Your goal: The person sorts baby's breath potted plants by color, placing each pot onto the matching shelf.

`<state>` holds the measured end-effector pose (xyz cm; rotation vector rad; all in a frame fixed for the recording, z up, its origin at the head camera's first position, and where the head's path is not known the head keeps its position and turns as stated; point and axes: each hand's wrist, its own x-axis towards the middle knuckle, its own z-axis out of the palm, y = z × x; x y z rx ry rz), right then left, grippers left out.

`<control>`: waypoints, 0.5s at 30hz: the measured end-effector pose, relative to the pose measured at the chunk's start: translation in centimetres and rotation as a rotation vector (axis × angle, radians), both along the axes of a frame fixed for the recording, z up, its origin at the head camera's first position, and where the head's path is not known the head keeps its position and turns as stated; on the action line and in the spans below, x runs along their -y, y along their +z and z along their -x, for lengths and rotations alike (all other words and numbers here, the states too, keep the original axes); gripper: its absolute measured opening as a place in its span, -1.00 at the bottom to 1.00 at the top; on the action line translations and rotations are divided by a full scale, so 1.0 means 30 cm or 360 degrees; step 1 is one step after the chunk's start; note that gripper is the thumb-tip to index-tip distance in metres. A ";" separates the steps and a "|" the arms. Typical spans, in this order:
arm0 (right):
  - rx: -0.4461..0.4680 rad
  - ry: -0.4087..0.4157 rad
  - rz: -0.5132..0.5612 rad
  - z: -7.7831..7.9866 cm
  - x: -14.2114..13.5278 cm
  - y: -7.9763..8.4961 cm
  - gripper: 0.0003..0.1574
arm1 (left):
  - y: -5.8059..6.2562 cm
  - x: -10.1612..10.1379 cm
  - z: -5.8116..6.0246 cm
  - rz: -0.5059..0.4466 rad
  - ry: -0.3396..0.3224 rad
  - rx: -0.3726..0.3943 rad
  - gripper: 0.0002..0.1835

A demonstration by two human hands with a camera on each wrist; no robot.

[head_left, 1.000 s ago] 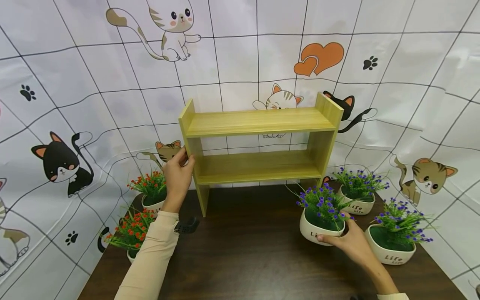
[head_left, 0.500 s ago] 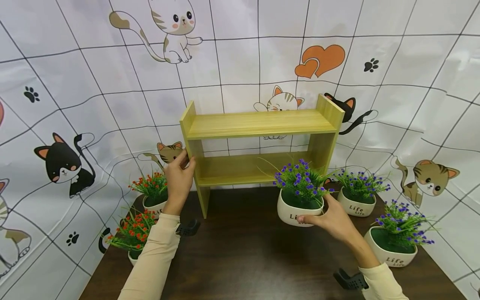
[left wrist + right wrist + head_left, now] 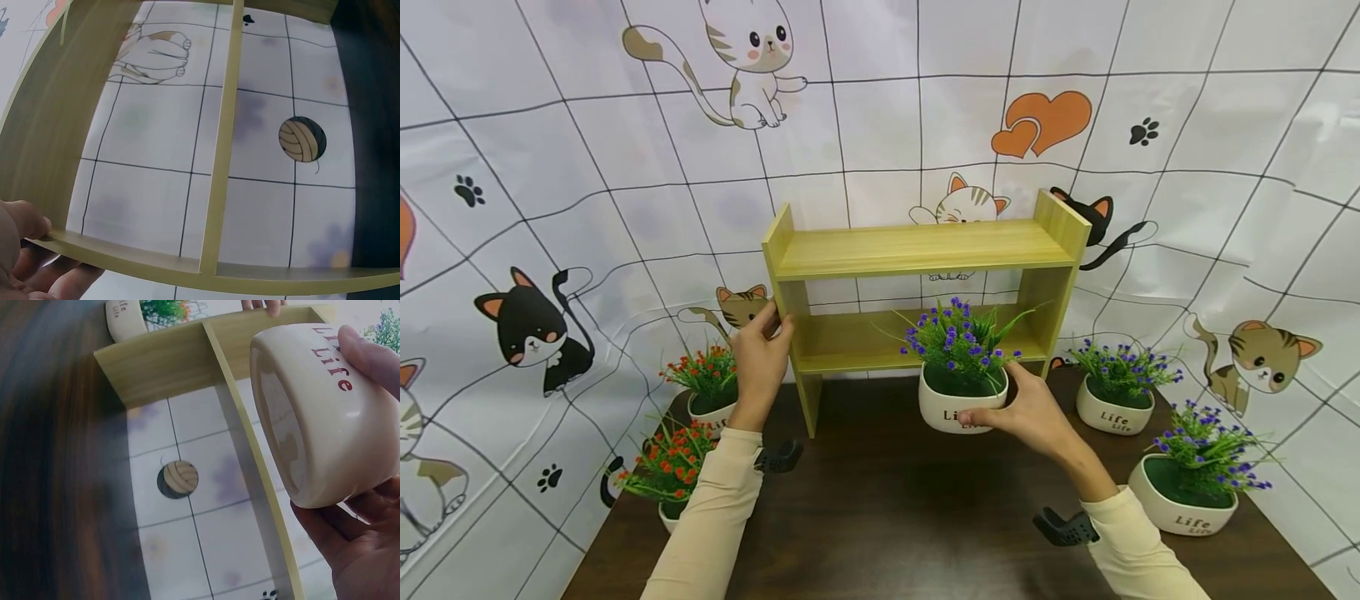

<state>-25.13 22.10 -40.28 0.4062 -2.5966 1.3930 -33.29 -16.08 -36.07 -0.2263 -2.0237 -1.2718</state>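
A small two-tier wooden shelf [image 3: 925,250] stands at the back of the dark table. My left hand [image 3: 762,358] grips its left side panel, thumb on the inside and fingers behind, as the left wrist view shows. In my right hand [image 3: 1030,417] is a white oval flowerpot [image 3: 951,408] with purple flowers and the word "Life" on it. Thumb on its front and fingers round the far side, I hold the pot raised before the lower shelf board [image 3: 850,337]. The right wrist view shows the pot's underside [image 3: 281,425] off the table.
Two more pots with purple flowers [image 3: 1116,404] [image 3: 1183,500] stand on the right of the dark table [image 3: 880,517]. On the left are two pots with orange flowers [image 3: 707,387] [image 3: 670,467], one partly behind my left sleeve. A cat-print sheet [image 3: 880,125] hangs behind the shelf.
My right hand has carried the purple-flowered pot left and up, from the right of the table to in front of the shelf's middle. My left hand keeps its grip on the side panel.
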 end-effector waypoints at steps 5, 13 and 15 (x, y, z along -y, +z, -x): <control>-0.0020 0.0038 0.0004 0.027 0.046 0.019 0.02 | 0.001 -0.002 0.002 -0.0033 -0.0031 -0.0001 -0.65; -0.0055 0.0113 0.0020 0.067 0.114 0.042 0.01 | 0.002 -0.001 0.000 -0.0031 -0.0032 -0.0001 -0.65; -0.0047 0.0139 0.0029 0.077 0.135 0.047 0.01 | 0.001 0.002 0.000 -0.0026 -0.0021 -0.0020 -0.67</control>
